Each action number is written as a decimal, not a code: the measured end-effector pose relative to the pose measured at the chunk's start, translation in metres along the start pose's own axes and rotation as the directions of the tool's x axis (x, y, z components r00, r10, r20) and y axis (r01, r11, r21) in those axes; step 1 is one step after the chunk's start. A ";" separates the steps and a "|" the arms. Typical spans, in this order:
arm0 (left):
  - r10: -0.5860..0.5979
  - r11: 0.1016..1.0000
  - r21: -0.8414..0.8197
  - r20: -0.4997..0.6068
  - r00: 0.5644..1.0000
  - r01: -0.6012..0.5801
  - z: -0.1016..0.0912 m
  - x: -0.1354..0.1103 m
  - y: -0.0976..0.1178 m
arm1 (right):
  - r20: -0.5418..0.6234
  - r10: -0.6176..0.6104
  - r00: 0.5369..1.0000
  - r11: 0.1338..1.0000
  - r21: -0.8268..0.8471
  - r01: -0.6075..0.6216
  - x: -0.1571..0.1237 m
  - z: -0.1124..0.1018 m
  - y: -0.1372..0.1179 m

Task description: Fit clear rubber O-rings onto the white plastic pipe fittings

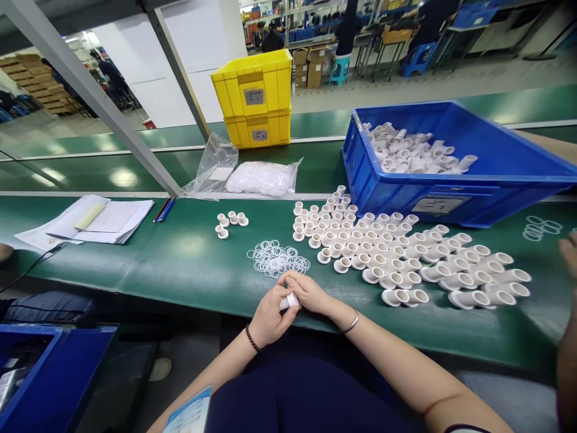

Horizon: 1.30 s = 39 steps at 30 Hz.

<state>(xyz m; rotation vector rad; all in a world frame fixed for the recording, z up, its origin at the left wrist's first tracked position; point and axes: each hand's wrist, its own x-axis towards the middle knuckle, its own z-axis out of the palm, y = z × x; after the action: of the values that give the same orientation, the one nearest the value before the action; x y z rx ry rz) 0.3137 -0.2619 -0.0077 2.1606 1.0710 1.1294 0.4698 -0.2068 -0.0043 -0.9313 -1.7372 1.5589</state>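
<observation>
My left hand and my right hand meet at the front edge of the green table. Both are closed round one small white plastic fitting held between them. Just beyond my fingers lies a loose heap of thin white rings. To the right, several white fittings stand in rows, mouths up. Further left, a small group of the same fittings sits apart.
A blue bin with more white fittings stands at the back right. Clear plastic bags lie behind the rings, yellow crates beyond them. Papers lie at left. Another person's hand shows at the right edge, near more rings.
</observation>
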 end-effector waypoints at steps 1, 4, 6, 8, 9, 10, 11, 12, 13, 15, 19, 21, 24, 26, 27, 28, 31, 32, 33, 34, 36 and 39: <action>-0.040 0.998 -0.055 -0.013 0.999 0.039 0.001 -0.002 0.000 | 0.016 0.019 1.000 0.999 0.025 -0.020 -0.001 0.000 0.000; -0.265 0.915 -0.322 -0.024 0.964 0.243 0.006 -0.005 0.004 | 0.014 0.052 0.999 0.996 0.075 -0.053 -0.002 0.004 0.001; -0.462 0.699 -0.604 0.028 0.887 0.383 0.007 -0.001 0.008 | -0.040 0.030 0.999 0.998 0.056 -0.028 -0.002 0.007 0.002; -0.606 0.386 -0.819 0.121 0.786 0.425 0.005 0.004 0.012 | -0.118 -0.068 0.991 0.998 -0.017 0.066 -0.002 0.010 0.003; -0.647 0.255 -0.875 0.161 0.745 0.411 0.003 0.008 0.013 | -0.139 -0.147 0.979 0.988 -0.070 0.138 -0.002 0.011 0.002; -0.672 0.163 -0.905 0.190 0.715 0.394 0.001 0.010 0.015 | -0.139 -0.232 0.963 0.969 -0.122 0.216 -0.002 0.011 0.001; -0.687 0.106 -0.918 0.210 0.696 0.382 -0.001 0.013 0.016 | -0.115 -0.312 0.943 0.942 -0.167 0.291 -0.003 0.011 -0.001; -0.694 0.069 -0.924 0.227 0.684 0.376 -0.003 0.014 0.017 | -0.077 -0.376 0.924 0.914 -0.199 0.355 -0.003 0.010 -0.002; -0.695 0.042 -0.925 0.245 0.676 0.379 -0.005 0.015 0.018 | -0.035 -0.418 0.908 0.890 -0.214 0.401 -0.004 0.009 -0.004; -0.695 0.001 -0.922 0.278 0.663 0.387 -0.007 0.015 0.020 | 0.019 -0.458 0.889 0.865 -0.219 0.451 -0.004 0.007 -0.007; -0.678 -0.087 -0.924 0.328 0.658 0.372 -0.007 0.014 0.021 | 0.048 -0.516 0.855 0.835 -0.193 0.515 -0.004 0.003 -0.008; -0.666 -0.120 -0.926 0.343 0.662 0.359 -0.007 0.014 0.021 | 0.052 -0.540 0.840 0.825 -0.166 0.541 -0.004 0.002 -0.007; -0.657 -0.104 -0.930 0.329 0.678 0.351 -0.009 0.017 0.022 | -0.013 -0.552 0.834 0.825 -0.151 0.544 -0.005 0.003 -0.005; -0.667 -0.046 -0.930 0.299 0.682 0.364 -0.011 0.019 0.024 | -0.077 -0.559 0.826 0.822 -0.180 0.540 -0.006 0.005 -0.003; -0.675 -0.012 -0.928 0.283 0.681 0.374 -0.012 0.020 0.026 | -0.101 -0.568 0.817 0.815 -0.202 0.543 -0.007 0.006 -0.002; -0.684 0.020 -0.923 0.267 0.679 0.383 -0.013 0.021 0.027 | -0.117 -0.586 0.802 0.802 -0.224 0.553 -0.008 0.007 -0.001; -0.705 0.074 -0.919 0.226 0.672 0.386 -0.013 0.024 0.032 | -0.154 -0.671 0.725 0.735 -0.268 0.623 -0.009 0.010 0.001; -0.709 0.076 -0.922 0.217 0.671 0.379 -0.012 0.024 0.033 | -0.169 -0.696 0.698 0.712 -0.282 0.643 -0.009 0.011 0.001; -0.713 0.073 -0.926 0.211 0.669 0.370 -0.010 0.025 0.034 | -0.185 -0.717 0.672 0.693 -0.299 0.656 -0.009 0.011 0.001; -0.715 0.064 -0.932 0.205 0.668 0.355 -0.008 0.025 0.034 | -0.199 -0.731 0.653 0.678 -0.320 0.662 -0.009 0.011 0.001; -0.712 0.036 -0.945 0.204 0.671 0.326 -0.002 0.024 0.035 | -0.227 -0.742 0.631 0.665 -0.372 0.648 -0.009 0.011 0.002; -0.709 0.004 -0.958 0.199 0.676 0.286 0.006 0.023 0.037 | -0.261 -0.731 0.631 0.670 -0.455 0.587 -0.011 0.009 0.003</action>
<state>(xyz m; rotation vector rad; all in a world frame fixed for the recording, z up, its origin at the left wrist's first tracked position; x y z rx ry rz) 0.3425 -0.2650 0.0254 0.4062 0.7640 1.2626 0.4686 -0.2204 -0.0086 -0.5801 -1.7446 0.5234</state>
